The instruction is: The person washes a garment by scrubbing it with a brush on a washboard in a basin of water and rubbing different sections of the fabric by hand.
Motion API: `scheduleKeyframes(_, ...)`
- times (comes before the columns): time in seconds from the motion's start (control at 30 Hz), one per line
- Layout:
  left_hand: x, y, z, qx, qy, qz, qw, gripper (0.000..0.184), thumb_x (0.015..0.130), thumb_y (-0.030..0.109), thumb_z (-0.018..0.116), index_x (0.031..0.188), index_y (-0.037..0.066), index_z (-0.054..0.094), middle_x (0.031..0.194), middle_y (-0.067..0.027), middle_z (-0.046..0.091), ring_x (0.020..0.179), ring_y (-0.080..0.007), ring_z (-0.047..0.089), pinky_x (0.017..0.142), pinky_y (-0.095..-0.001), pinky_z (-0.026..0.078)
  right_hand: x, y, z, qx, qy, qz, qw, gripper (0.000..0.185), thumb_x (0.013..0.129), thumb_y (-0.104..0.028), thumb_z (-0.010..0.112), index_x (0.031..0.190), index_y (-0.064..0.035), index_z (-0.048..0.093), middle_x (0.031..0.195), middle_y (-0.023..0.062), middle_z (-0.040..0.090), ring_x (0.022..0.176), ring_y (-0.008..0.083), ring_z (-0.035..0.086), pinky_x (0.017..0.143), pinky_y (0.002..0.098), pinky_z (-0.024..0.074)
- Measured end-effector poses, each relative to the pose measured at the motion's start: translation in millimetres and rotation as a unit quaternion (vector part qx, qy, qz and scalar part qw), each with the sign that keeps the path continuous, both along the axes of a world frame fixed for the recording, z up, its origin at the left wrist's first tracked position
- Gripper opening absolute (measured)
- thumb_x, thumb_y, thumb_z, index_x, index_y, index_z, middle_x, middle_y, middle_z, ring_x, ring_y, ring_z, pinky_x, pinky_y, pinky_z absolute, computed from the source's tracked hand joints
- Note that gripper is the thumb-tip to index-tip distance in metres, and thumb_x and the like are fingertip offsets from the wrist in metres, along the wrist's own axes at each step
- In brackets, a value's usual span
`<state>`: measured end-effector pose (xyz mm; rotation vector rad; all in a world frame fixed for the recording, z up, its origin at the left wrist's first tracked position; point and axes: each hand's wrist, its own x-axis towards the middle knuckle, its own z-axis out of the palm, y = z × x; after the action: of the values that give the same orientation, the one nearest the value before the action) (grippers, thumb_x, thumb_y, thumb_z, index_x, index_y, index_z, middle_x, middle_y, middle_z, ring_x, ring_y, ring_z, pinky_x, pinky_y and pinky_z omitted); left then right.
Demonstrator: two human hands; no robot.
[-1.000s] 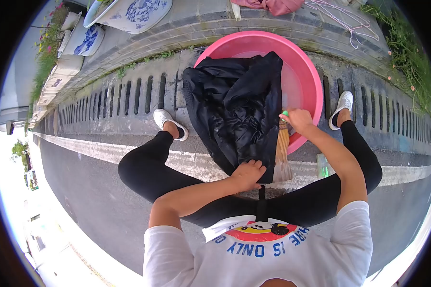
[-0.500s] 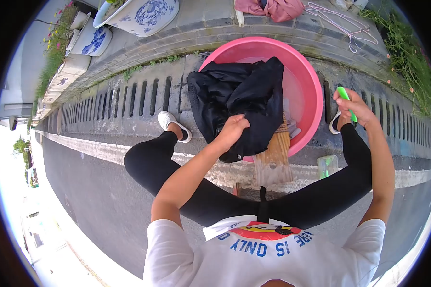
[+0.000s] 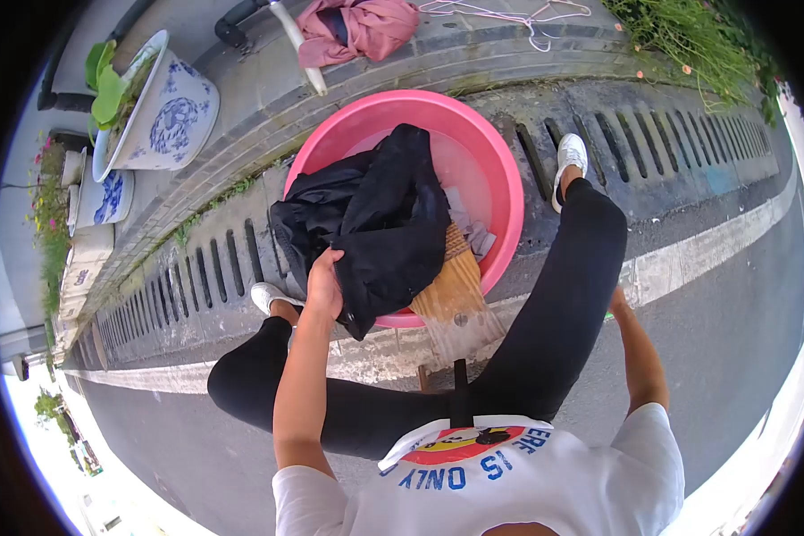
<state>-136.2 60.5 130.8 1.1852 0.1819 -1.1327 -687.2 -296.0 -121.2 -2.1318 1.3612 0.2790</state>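
Observation:
A black garment (image 3: 389,228) lies bunched over a wooden washboard (image 3: 460,299) and the near side of a pink basin (image 3: 506,179). My left hand (image 3: 326,284) is closed on the garment's near left edge, thumb on top of the cloth. The washboard leans out of the basin toward me, its upper part under the cloth. Beyond my right knee, low beside the leg, is my right hand (image 3: 620,302). Its fingers are mostly hidden by the leg, with a small bit of green showing next to them.
Pale wet cloth (image 3: 473,237) lies in the basin. Behind runs a slotted drain cover (image 3: 634,143) and a brick kerb. A pink cloth (image 3: 362,27), hangers (image 3: 509,13) and a blue-and-white planter (image 3: 174,116) are on the raised pavement. My legs straddle the basin.
My right hand, which held a bright green object up beside the basin, has dropped behind my right leg. My left hand has shifted to the garment's edge. The view has turned.

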Motion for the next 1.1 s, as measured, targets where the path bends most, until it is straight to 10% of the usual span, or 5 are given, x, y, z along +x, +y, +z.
scheduleKeyframes(0.33, -25, -16, 3, 0.04, -0.036, -0.04, 0.998, 0.038, 0.084, 0.017, 0.043, 0.116, -0.001, 0.051, 0.115, -0.0137, 0.06, 0.108, -0.0268, 0.058, 0.098, -0.0376, 0.043, 96, 46, 45, 0.002, 0.166, -0.036, 0.985, 0.063, 0.072, -0.022, 0.067, 0.128, -0.0059, 0.043, 0.104, 0.0208, 0.064, 0.101, 0.0345, 0.061, 0.085, 0.0446, 0.0508)
scheduleKeyframes(0.53, -38, -15, 17, 0.03, -0.051, -0.105, 0.993, 0.036, 0.084, 0.016, 0.045, 0.114, -0.002, 0.054, 0.11, -0.0138, 0.062, 0.104, -0.0235, 0.059, 0.095, -0.034, 0.044, 85, -18, 50, -0.032, 0.134, 0.045, 0.989, 0.035, 0.066, -0.024, 0.075, 0.098, -0.0137, 0.066, 0.103, 0.0143, 0.066, 0.1, 0.0322, 0.062, 0.089, 0.0409, 0.0496)
scheduleKeyframes(0.8, -65, -68, 10, -0.009, -0.431, -0.41, 0.804, 0.03, 0.081, 0.012, 0.066, 0.109, 0.003, 0.065, 0.098, -0.0091, 0.067, 0.086, -0.0121, 0.062, 0.069, -0.0249, 0.047, 273, -134, 270, -0.214, -0.078, 0.131, 0.965, 0.017, 0.078, -0.018, 0.061, 0.089, -0.0046, 0.062, 0.087, 0.0189, 0.065, 0.087, 0.037, 0.062, 0.076, 0.0443, 0.0494)
scheduleKeyframes(0.97, 32, -146, -28, 0.138, -0.689, -0.163, 0.692, 0.041, 0.076, 0.013, 0.068, 0.114, 0.001, 0.059, 0.107, -0.0166, 0.061, 0.095, -0.0251, 0.06, 0.081, -0.0355, 0.049, 429, -65, 216, -0.119, -0.083, 0.31, 0.94, 0.018, 0.075, -0.019, 0.062, 0.085, -0.0045, 0.067, 0.089, 0.0189, 0.066, 0.087, 0.0361, 0.063, 0.078, 0.0431, 0.0504)
scheduleKeyframes(1.1, 56, -159, -92, 0.279, -0.621, -0.157, 0.716, 0.077, 0.071, 0.021, 0.074, 0.135, -0.003, 0.036, 0.11, -0.0204, 0.06, 0.099, -0.0297, 0.061, 0.086, -0.0368, 0.048, 500, 14, 101, 0.042, -0.104, 0.119, 0.987, 0.053, 0.079, -0.038, 0.067, 0.111, 0.0036, 0.061, 0.113, 0.0252, 0.06, 0.111, 0.0349, 0.056, 0.092, 0.0411, 0.0452)
